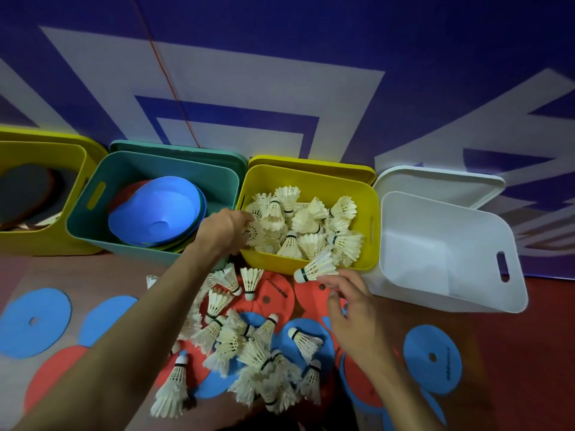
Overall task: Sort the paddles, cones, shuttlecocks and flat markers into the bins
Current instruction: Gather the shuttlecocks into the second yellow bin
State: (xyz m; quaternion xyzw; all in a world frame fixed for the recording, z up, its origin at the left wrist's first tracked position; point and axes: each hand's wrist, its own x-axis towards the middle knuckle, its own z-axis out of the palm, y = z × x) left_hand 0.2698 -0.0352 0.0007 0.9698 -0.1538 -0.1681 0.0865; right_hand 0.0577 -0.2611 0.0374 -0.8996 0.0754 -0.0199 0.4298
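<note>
A yellow bin holds several white feather shuttlecocks. My left hand reaches over its left rim, fingers closed on a shuttlecock. My right hand hovers in front of the bin with its fingers spread. One shuttlecock lies just off its fingertips, at the bin's front wall. A pile of shuttlecocks lies on the floor over red flat markers and blue flat markers. The teal bin holds stacked blue cones. Dark paddles lie in the far-left yellow bin.
A white bin stands tilted at the right with nothing seen inside, its lid behind it. All the bins line up against a blue and white wall. More blue markers lie on the red floor at the right.
</note>
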